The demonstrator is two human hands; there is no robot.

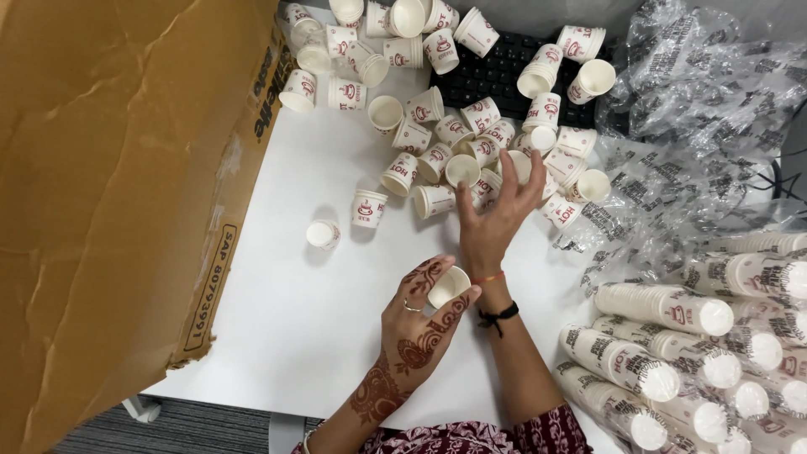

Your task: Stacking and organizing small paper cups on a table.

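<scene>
A large brown cardboard box flap (118, 193) fills the left side, leaning over the white counter (319, 311). At the right lies a heap of crumpled clear plastic sleeves (706, 109) with dark print, and below it rows of stacked cups in sleeves (664, 336), laid on their sides and packed close together. A black keyboard (496, 76) lies at the far edge, partly buried.

Across the middle and top of the counter a loose scatter of small paper cups (437, 143) lies tumbled, some upright, some on their sides (dozens of them, white with red print). Two stand apart from the pile: one upright cup (368, 208) and a smaller-looking one (322, 234) to its left.

The left hand (420, 324), its grip closed, holds a single cup (448, 286) tilted with its mouth toward the camera, near the counter's front. The right hand (496, 219) reaches into the near edge of the scatter, fingers spread and open, touching or just over the cups, holding nothing that I can make out.

Judging by this, little is gathered: one cup in hand, nearly all the loose ones yet to be picked up.
</scene>
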